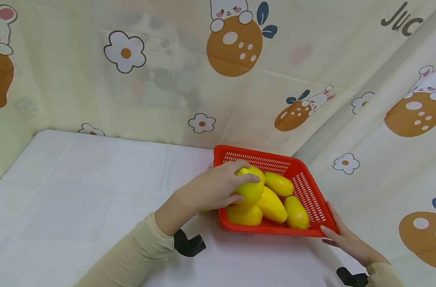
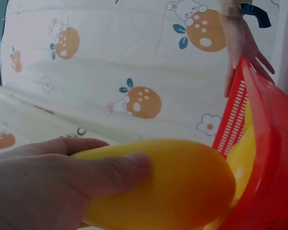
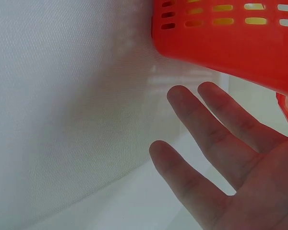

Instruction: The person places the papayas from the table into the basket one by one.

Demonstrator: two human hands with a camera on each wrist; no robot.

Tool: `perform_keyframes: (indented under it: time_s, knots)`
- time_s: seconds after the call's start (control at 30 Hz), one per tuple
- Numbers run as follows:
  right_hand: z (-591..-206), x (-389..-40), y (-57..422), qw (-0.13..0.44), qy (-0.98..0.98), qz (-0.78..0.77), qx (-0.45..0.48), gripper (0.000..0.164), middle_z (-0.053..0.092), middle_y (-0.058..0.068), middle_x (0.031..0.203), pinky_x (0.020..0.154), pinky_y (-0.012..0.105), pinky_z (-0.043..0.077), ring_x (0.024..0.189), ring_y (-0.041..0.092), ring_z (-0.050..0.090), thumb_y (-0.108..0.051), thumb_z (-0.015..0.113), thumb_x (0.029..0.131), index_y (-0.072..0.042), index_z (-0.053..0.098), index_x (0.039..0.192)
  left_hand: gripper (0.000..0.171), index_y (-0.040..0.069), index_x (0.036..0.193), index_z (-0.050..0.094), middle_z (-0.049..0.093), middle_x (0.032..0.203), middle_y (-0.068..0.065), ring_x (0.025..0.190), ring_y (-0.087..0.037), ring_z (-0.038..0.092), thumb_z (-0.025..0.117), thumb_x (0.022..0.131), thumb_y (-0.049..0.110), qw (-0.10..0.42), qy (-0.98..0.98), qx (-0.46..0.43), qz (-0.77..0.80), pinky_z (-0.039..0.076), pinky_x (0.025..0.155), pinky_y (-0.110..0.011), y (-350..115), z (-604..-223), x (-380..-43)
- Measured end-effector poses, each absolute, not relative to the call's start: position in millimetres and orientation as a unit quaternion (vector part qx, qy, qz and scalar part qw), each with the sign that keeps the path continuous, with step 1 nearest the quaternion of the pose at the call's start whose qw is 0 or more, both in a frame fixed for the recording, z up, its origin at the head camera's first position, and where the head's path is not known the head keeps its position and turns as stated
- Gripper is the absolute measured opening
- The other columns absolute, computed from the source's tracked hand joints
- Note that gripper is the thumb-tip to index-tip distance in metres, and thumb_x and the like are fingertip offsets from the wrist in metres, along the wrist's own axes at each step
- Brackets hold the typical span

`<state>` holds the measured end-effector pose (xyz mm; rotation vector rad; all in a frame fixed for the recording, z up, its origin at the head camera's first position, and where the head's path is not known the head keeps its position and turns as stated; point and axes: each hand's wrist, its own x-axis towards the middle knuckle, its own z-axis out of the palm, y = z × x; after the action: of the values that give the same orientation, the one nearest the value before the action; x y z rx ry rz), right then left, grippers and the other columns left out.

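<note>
My left hand [image 1: 221,181] grips a yellow mango [image 1: 251,191] over the left part of a red basket [image 1: 320,231]. The left wrist view shows the thumb lying along the side of this smooth, orange-tinted mango [image 2: 182,184]. Inside the basket lie several more yellow fruits, among them a long curved one [image 1: 273,205] and a pear-shaped one [image 1: 296,213]. My right hand [image 1: 347,239] rests against the basket's near right corner, thumb by the front rim. In the right wrist view its fingers [image 3: 211,139] are spread and extended below the slotted basket wall [image 3: 230,48].
The basket stands on a white-covered table [image 1: 77,199], near the back edge. A patterned curtain [image 1: 160,91] hangs behind and along the right. A bit of yellow [image 1: 206,211] peeks out beside the basket, mostly hidden by my left wrist. Black straps [image 1: 190,244] sit at both wrists.
</note>
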<state>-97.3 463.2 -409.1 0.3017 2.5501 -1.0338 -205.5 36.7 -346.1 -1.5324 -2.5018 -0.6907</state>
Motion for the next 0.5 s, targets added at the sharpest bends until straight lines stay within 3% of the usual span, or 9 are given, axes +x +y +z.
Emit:
perform_keyframes:
  time_s: [0.3, 0.5]
  knots:
    - [-412.2, -96.2, 464.6, 0.177, 0.906, -0.370, 0.105, 0.080, -0.012, 0.019, 0.148, 0.084, 0.047, 0.049, 0.122, 0.045, 0.030, -0.032, 0.043, 0.094, -0.039, -0.024, 0.137, 0.050, 0.033, 0.128, 0.045, 0.037, 0.135, -0.002, 0.118, -0.016, 0.042, 0.063, 0.082, 0.036, 0.048, -0.830, -0.524, -0.187, 0.049, 0.087, -0.026, 46.6, -353.8, -198.4]
    - [-411.1, -96.9, 462.5, 0.176, 0.907, -0.367, 0.109, 0.081, -0.010, 0.021, 0.148, 0.083, 0.047, 0.049, 0.122, 0.046, 0.029, -0.034, 0.044, 0.093, -0.039, -0.025, 0.136, 0.045, 0.032, 0.128, 0.046, 0.038, 0.134, -0.003, 0.114, -0.015, 0.044, 0.060, 0.085, 0.032, 0.052, -0.831, -0.521, -0.190, 0.047, 0.088, -0.025, 47.2, -353.7, -197.2]
